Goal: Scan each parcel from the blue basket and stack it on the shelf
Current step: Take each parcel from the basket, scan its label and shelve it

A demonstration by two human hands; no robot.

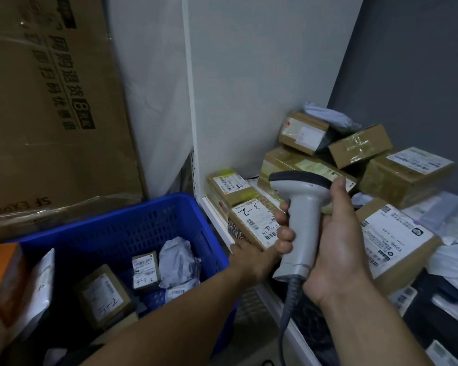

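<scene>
So, big cardboard box (45,107) leans behind the blue basket (132,223), shelf (217,215) just right of it. My left hand (251,256) grips the "3-2" parcel (254,223) at the shelf's front edge; my right hand (328,241) is wrapped around the scanner (300,207). More parcels sit in the basket.

**Two bare forearms, no sleeves in view**

Both arms enter from the bottom edge, uncovered from forearm to fingertips. No sleeve, cuff, glove, watch, ring or band shows on either. The left hand (251,256) is mostly hidden, with only its wrist and back showing. The right hand (336,249) shows its back, its thumb with a short trimmed nail, and three curled fingertips, also with short nails.
</scene>
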